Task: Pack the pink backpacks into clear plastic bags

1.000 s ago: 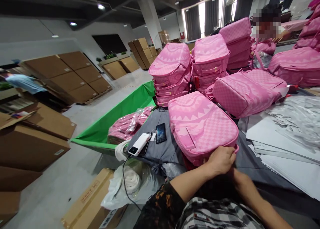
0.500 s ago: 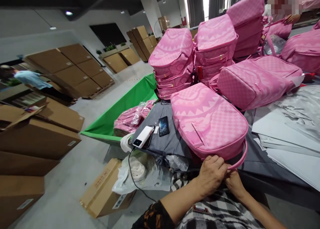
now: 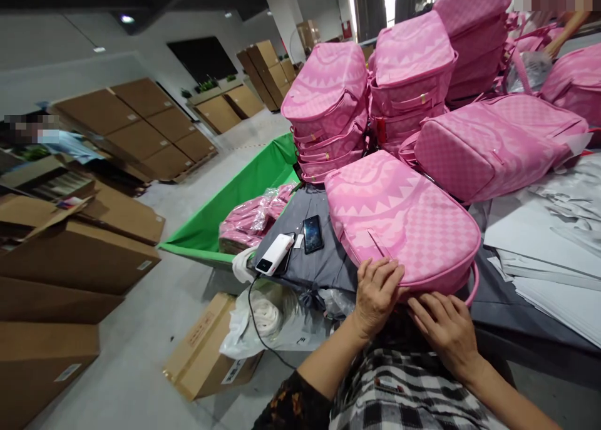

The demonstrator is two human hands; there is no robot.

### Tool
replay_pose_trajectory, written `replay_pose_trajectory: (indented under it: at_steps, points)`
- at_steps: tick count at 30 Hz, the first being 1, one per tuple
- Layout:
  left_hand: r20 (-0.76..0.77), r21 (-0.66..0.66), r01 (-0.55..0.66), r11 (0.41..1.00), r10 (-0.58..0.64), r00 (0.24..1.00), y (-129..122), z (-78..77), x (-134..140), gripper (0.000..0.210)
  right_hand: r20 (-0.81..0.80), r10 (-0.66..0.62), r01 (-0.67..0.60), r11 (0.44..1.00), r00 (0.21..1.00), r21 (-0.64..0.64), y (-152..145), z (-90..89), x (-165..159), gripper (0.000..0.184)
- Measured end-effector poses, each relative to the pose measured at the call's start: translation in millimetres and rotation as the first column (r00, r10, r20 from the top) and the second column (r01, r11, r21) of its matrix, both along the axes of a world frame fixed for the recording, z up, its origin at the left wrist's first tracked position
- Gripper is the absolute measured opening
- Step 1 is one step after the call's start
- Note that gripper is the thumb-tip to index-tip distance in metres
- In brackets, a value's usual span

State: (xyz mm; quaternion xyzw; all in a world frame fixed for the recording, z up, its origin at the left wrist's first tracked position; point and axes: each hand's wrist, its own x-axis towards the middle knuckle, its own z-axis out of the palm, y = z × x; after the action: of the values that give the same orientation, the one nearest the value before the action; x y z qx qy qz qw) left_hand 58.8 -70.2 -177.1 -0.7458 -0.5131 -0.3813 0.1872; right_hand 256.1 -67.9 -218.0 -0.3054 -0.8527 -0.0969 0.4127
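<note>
A pink backpack with checkered and zigzag patterns lies on its back on the grey-covered table, its near end toward me. My left hand grips the near left corner, fingers curled over the front face beside a small slanted zip. At the near edge, my right hand has its bent fingers against the underside rim; their tips are partly hidden. A loop handle sticks out to the right of that hand. Beyond lies another pink backpack, on its side.
Stacked pink backpacks stand at the back. A green bin holds plastic-wrapped pink goods. On the table lie a white power bank, a dark phone and white sheets at right. Cartons stand left; co-workers are at far left and upper right.
My left hand has moved from near the handle up onto the backpack's left corner. The right hand has come out from below to the near edge. The view has shifted slightly.
</note>
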Motion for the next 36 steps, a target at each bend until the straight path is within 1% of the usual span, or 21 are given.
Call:
replay_pose_trajectory:
  at_steps: [2, 4, 6, 9, 11, 13, 15, 17, 18, 21, 23, 25, 27, 28, 30, 31, 32, 33, 34, 35, 36]
  points:
    - [0.009, 0.045, 0.038, 0.998, -0.039, 0.999, 7, -3.6, -4, 0.022, 0.021, -0.026, 0.025, 0.999, 0.999, 0.046, 10, 1.4, -9, 0.017]
    - [0.012, 0.064, 0.063, 0.996, -0.064, 0.998, 11, -5.3, -14, 0.020, 0.060, 0.056, -0.062, 0.994, 0.997, 0.088, 18, 2.6, 3, 0.020]
    - [0.015, 0.059, 0.086, 0.995, -0.087, 0.996, 12, -5.2, -29, 0.019, 0.117, 0.117, -0.131, 0.984, 0.986, 0.119, 28, 5.8, 34, 0.029]
    - [0.046, 0.037, 0.108, 0.993, -0.110, 0.993, 8, -1.9, -46, 0.018, 0.236, 0.069, -0.108, 0.982, 0.969, 0.156, 54, 15.0, 85, 0.040]
    - [0.054, 0.024, 0.066, 0.998, -0.067, 0.996, 1, 2.7, -45, 0.019, 0.299, 0.027, -0.080, 0.983, 0.954, 0.167, 74, 20.8, 103, 0.039]
    - [0.040, 0.074, 0.032, 0.997, -0.035, 0.999, -8, 7.7, -30, 0.024, 0.276, -0.005, -0.046, 0.983, 0.961, 0.177, 85, 22.7, 103, 0.033]
    - [-0.005, 0.119, 0.135, 0.984, -0.136, 0.991, -16, 9.8, -5, 0.027, 0.218, 0.001, -0.039, 0.984, 0.976, 0.172, 86, 19.4, 93, 0.029]
    - [-0.048, 0.041, 0.256, 0.966, -0.254, 0.966, -20, 5.9, 22, 0.024, 0.164, 0.051, -0.077, 0.985, 0.985, 0.157, 80, 12.3, 84, 0.028]
    - [-0.054, -0.036, 0.261, 0.965, -0.262, 0.963, -21, 1.7, 35, 0.021, 0.145, 0.081, -0.103, 0.984, 0.986, 0.149, 77, 8.3, 80, 0.028]
    - [-0.044, -0.181, 0.148, 0.972, -0.158, 0.986, -16, -14.5, 58, 0.020, 0.065, 0.090, -0.093, 0.995, 0.994, 0.045, 81, -0.1, 76, 0.027]
    - [-0.034, -0.195, 0.163, 0.967, -0.173, 0.984, -14, -20.9, 63, 0.026, -0.032, 0.063, -0.067, 0.989, 0.997, -0.131, 92, -0.7, 76, 0.020]
    - [-0.037, -0.185, 0.207, 0.961, -0.217, 0.975, -16, -17.8, 60, 0.029, -0.167, 0.062, -0.122, 0.915, 0.984, -0.384, 104, 1.6, 78, 0.019]
    - [-0.046, -0.158, 0.245, 0.956, -0.255, 0.966, -22, -5.2, 53, 0.027, -0.352, 0.029, -0.252, 0.752, 0.936, -0.609, 104, 3.6, 82, 0.027]
    - [-0.049, -0.130, 0.263, 0.956, -0.271, 0.961, -26, 3.2, 48, 0.022, -0.460, -0.046, -0.321, 0.655, 0.887, -0.684, 100, 3.6, 85, 0.034]
    - [-0.023, -0.042, 0.223, 0.974, -0.224, 0.974, -33, 19.1, 32, 0.014, -0.624, -0.302, -0.443, 0.492, 0.721, -0.749, 81, 1.5, 86, 0.049]
    - [0.031, 0.002, 0.138, 0.990, -0.138, 0.990, -33, 24.6, 22, 0.022, -0.652, -0.422, -0.502, 0.418, 0.630, -0.757, 70, -0.2, 84, 0.052]
    - [0.126, 0.016, 0.013, 1.000, -0.015, 0.992, -31, 27.7, 11, 0.034, -0.648, -0.500, -0.561, 0.336, 0.575, -0.756, 58, -1.7, 80, 0.054]
    - [0.257, -0.020, -0.124, 0.992, 0.125, 0.958, -26, 28.0, 0, 0.046, -0.629, -0.531, -0.607, 0.246, 0.568, -0.755, 48, -2.3, 72, 0.056]
    - [0.407, -0.112, -0.227, 0.967, 0.253, 0.878, -19, 25.9, -11, 0.060, -0.605, -0.527, -0.627, 0.163, 0.597, -0.761, 39, -1.7, 62, 0.058]
    - [0.556, -0.235, -0.257, 0.937, 0.347, 0.755, -11, 21.9, -20, 0.075, -0.583, -0.505, -0.622, 0.110, 0.637, -0.776, 32, 0.6, 50, 0.060]
    - [0.688, -0.350, -0.198, 0.916, 0.395, 0.609, -2, 16.7, -28, 0.086, -0.567, -0.488, -0.594, 0.117, 0.664, -0.796, 28, 4.9, 38, 0.061]
